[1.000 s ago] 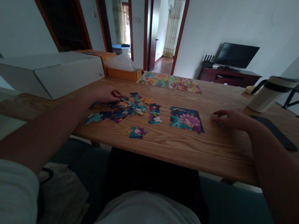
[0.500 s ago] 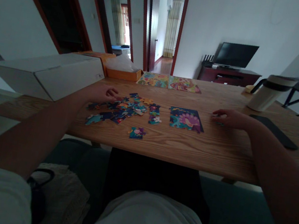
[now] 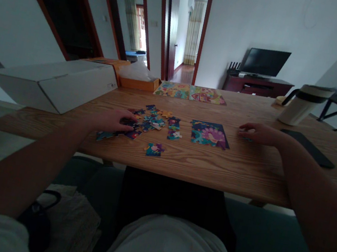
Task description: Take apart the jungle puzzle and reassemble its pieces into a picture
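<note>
My left hand [image 3: 116, 120] lies over the heap of loose jigsaw pieces [image 3: 152, 122], its fingers curved and thumb apart. Part of the heap is hidden beneath that hand. On the right, my right hand [image 3: 256, 133] rests on the table with closed fingers, and a sliver of a teal puzzle piece [image 3: 247, 139] shows under them. Between the hands lies a joined puzzle section [image 3: 209, 134] with a pink-purple figure on dark blue. Two pieces, one dark [image 3: 174, 123] and one with a white figure [image 3: 174, 135], sit left of it. Nearer me lies a single teal-and-purple piece [image 3: 154, 149].
A white box [image 3: 74, 83] and an orange tray [image 3: 140, 83] holding clear plastic stand at the left back. Two colourful picture sheets [image 3: 190, 92] lie at the far edge. To the right are a white tumbler [image 3: 302, 107] and a dark flat phone-like slab [image 3: 308, 148].
My left hand has come nearer and slightly right, from the heap's far left edge to over its pieces. My right hand has stayed in place.
</note>
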Action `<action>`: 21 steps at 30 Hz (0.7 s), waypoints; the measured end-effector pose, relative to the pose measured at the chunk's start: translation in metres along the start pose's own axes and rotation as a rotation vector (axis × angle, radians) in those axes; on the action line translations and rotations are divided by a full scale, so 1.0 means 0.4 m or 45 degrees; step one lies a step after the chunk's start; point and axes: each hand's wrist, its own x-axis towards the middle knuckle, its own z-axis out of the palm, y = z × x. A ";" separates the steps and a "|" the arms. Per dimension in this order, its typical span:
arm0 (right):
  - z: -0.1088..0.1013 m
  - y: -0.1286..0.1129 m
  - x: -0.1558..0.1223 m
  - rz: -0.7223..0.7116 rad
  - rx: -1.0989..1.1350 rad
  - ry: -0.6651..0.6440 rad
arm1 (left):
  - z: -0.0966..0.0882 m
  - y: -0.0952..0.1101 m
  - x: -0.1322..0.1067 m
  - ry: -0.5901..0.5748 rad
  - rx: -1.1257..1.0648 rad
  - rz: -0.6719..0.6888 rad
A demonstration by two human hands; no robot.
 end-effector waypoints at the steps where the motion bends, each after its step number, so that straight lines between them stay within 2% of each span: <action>1: 0.000 -0.001 -0.001 0.005 -0.004 -0.003 | 0.001 -0.010 0.001 0.015 0.002 -0.006; 6: 0.002 -0.005 -0.001 0.030 0.003 0.001 | 0.008 -0.039 0.003 0.083 0.012 -0.073; 10: 0.004 -0.002 0.001 0.020 0.006 0.022 | 0.002 -0.031 0.004 0.093 0.007 -0.058; 15: 0.005 0.008 0.005 -0.005 0.011 0.014 | 0.000 0.050 0.015 0.115 0.077 -0.030; 21: 0.006 0.014 0.007 -0.027 0.022 0.024 | 0.003 0.160 0.059 0.106 0.178 -0.035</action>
